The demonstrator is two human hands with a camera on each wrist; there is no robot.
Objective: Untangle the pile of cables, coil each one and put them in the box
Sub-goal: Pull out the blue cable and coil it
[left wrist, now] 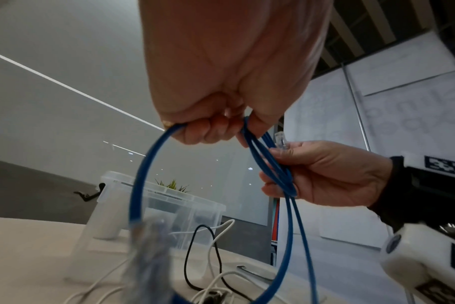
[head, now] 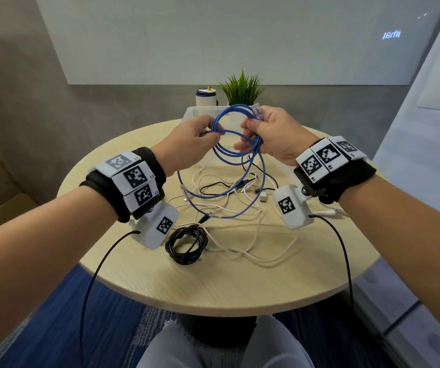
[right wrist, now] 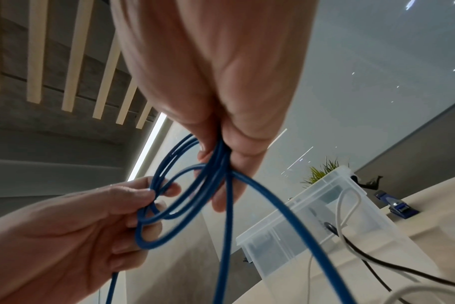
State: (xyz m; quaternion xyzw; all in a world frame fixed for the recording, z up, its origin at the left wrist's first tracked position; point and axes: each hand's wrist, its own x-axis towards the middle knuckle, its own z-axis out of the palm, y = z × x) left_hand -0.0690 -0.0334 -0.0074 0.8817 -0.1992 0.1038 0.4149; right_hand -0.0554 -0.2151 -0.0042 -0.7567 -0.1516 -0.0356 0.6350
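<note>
Black coil sits nearest on the table.
Both hands, left and right, grip blue cable loops above the white tangle.

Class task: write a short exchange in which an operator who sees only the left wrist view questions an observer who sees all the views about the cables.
Operator: Is any cable coiled already?
Observer: Yes, a black cable lies coiled on the table, near its front edge.
Operator: Where is the blue cable's other end?
Observer: The blue cable hangs down in a wide loop, and its loose end rests on the table among the white cables.
</note>
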